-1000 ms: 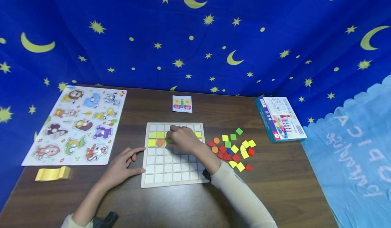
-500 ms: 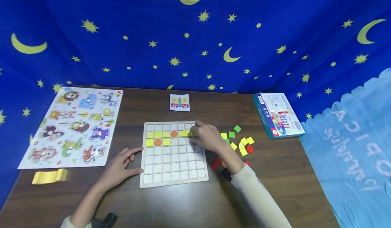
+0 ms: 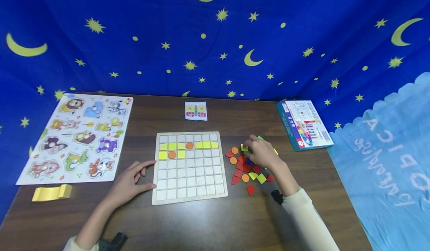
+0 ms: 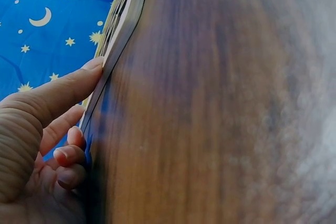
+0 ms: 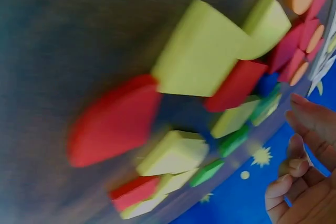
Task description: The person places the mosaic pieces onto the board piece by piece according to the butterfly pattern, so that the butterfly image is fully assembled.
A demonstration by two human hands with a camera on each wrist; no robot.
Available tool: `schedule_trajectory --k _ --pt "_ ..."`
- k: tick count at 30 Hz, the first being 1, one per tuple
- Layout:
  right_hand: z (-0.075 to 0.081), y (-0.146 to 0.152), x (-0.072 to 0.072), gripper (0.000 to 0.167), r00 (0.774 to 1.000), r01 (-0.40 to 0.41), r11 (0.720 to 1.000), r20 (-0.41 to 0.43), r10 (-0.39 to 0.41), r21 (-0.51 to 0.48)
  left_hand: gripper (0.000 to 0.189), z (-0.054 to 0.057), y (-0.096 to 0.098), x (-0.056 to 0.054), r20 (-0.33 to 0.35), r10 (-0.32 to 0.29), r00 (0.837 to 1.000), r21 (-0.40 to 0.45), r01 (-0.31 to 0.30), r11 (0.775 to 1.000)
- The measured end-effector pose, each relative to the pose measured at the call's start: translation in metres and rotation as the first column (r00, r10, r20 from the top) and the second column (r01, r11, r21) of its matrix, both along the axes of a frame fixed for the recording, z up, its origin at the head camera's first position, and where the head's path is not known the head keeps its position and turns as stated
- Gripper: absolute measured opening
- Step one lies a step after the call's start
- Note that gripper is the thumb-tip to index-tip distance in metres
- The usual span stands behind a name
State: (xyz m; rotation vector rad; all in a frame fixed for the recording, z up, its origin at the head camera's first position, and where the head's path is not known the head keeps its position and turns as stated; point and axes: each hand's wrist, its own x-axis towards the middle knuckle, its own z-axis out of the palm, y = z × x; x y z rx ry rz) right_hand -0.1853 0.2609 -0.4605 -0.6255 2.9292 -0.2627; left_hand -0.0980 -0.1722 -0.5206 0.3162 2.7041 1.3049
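Note:
A wooden grid board [image 3: 191,173] lies mid-table, with yellow pieces and two orange discs in its second and third rows. My left hand [image 3: 129,182] rests beside it, thumb and index fingertip at its left edge; in the left wrist view the thumb [image 4: 68,90] touches the rim. Over the loose pieces, right of the board, is my right hand [image 3: 263,152], fingertips close to a yellow square [image 3: 244,147]. In the right wrist view its fingers [image 5: 310,114] are loosely bent with nothing between them. Red pieces [image 3: 250,190], orange discs and a yellow square [image 5: 202,51] lie around it.
Behind the board is a small butterfly pattern card [image 3: 196,111]. An animal puzzle board [image 3: 90,161] lies on the left, with a yellow block [image 3: 51,193] in front of it. A blue-and-white box [image 3: 305,125] stands at the back right, near the starry curtain [image 3: 141,27].
My right hand has moved right from the board to the loose pieces, after passing the second row's right end, where a yellow piece now shows. My left hand stays at the board's edge.

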Motion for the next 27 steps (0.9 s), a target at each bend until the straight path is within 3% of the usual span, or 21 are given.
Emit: schedule_trajectory --k 13,27 --pt "-0.008 0.014 0.007 0.025 0.996 0.068 0.996 0.057 -0.071 0.058 0.069 0.0 -0.002 0.0 0.022 0.006 1.0 -0.004 -0.006 1.0" --pt "-0.009 0.019 0.004 0.029 0.999 0.011 0.999 0.034 -0.012 0.05 0.069 0.0 -0.002 0.0 0.023 0.0 1.0 -0.004 0.0 1.0"
